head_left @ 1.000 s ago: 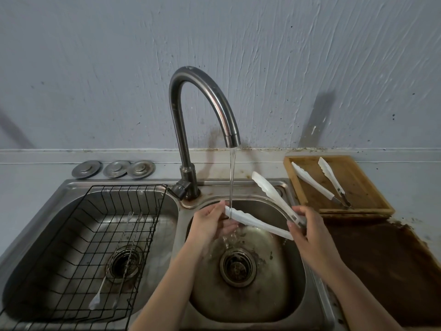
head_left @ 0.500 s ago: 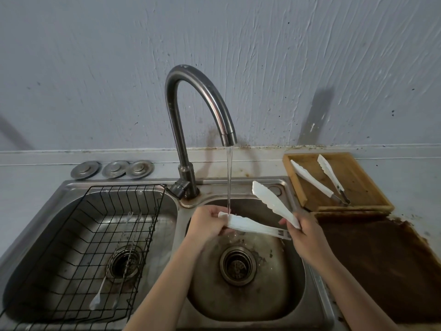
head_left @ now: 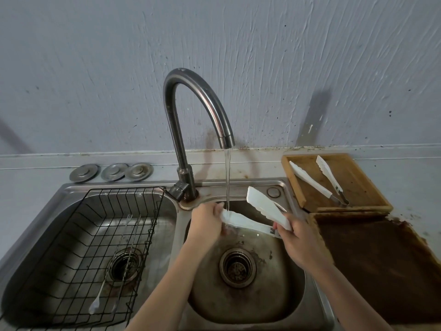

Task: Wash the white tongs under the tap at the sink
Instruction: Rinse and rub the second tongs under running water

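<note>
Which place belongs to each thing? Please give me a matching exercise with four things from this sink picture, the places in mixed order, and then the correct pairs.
Things:
1. white plastic tongs with open arms
2. second pair of white tongs
3. three round metal drain covers
4. black wire basket

Places:
A. in the left sink basin
B. on the counter behind the left basin
C. under the water stream, held over the right basin
D. in the wooden tray right of the sink

Pairs: 1-C, 2-D, 3-B, 4-A
</note>
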